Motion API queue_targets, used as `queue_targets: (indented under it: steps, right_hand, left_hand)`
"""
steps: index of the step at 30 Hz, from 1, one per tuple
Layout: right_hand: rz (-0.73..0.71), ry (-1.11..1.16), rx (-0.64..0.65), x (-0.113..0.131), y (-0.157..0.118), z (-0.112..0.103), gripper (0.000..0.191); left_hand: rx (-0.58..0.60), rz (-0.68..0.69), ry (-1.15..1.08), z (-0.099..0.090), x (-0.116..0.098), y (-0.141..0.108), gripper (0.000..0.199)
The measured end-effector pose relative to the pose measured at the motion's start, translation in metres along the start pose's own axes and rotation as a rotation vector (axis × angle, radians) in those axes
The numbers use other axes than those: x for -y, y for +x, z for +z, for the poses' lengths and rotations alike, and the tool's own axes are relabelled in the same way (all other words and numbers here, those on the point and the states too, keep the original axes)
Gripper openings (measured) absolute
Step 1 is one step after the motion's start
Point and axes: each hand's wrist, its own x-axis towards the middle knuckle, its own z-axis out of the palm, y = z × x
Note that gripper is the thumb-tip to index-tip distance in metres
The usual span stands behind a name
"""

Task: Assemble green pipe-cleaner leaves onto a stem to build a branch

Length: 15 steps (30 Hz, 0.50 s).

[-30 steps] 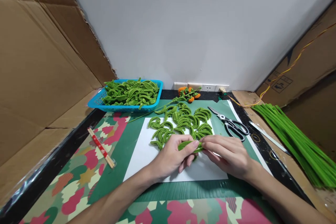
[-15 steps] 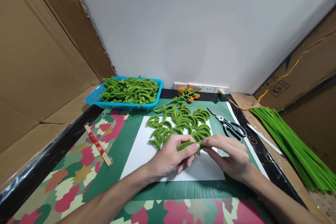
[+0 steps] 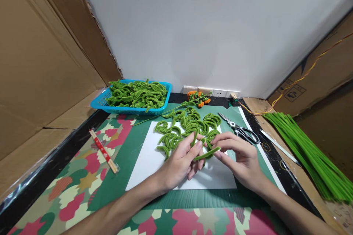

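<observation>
Green fuzzy stem [image 3: 207, 154] sits pinched between my left hand's [image 3: 185, 159] thumb and fingers, above the white paper [image 3: 149, 165]. My right hand [image 3: 239, 156] has its fingers parted at the stem's tip; whether they grip it, I can't tell. Curled green pieces [image 3: 190, 123] lie just beyond.

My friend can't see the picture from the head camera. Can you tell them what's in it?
Two bare hands, left and right, bend fuzzy green stems over white paper. Beyond are curled green pieces, scissors and a heaped blue basket.
</observation>
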Motion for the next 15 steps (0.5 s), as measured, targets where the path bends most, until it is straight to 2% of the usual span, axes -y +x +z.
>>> queue_targets:
  steps: [3,7,9,12,15]
  right_hand:
    - [0.176,0.214,-0.016,-0.002,-0.001,0.008,0.008]
    - [0.358,0.505,0.002,-0.003,-0.002,0.015,0.009]
    - [0.395,0.613,0.017,-0.002,-0.002,0.016,0.011]
    - [0.414,0.704,-0.012,-0.002,0.001,0.017,0.026]
    - [0.438,0.785,-0.007,-0.002,0.004,0.016,0.023]
  left_hand:
    - [0.011,-0.003,0.008,0.002,0.003,-0.002,0.036]
    - [0.012,-0.023,0.004,0.002,0.006,-0.002,0.035]
    - [0.006,-0.022,-0.009,0.001,0.007,-0.001,0.036]
    - [-0.001,-0.019,-0.033,0.001,0.006,0.0,0.04]
    - [0.019,-0.052,-0.041,0.002,0.006,-0.001,0.043]
